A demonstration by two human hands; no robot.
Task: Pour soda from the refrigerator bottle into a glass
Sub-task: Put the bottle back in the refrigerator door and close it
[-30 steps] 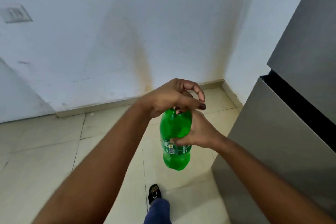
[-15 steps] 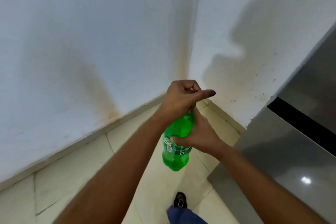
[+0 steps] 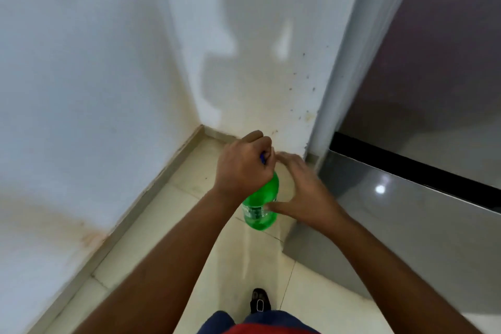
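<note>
Hands: left (image 3: 244,168) fisted atop bottle (image 3: 261,205).

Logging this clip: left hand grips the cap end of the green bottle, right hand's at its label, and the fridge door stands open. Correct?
Not quite. The head view shows the fridge doors closed. The rest holds: left hand over the cap, right hand at the bottle label.

I see the soda bottle (image 3: 261,205) held upright above the tiled floor (image 3: 173,257), my left hand (image 3: 242,168) closed over its top, my right hand (image 3: 303,192) against its right side. The refrigerator (image 3: 406,198) stands to the right, the wall corner (image 3: 200,106) beyond. A sandalled foot (image 3: 260,301) lies below the bottle.
</note>
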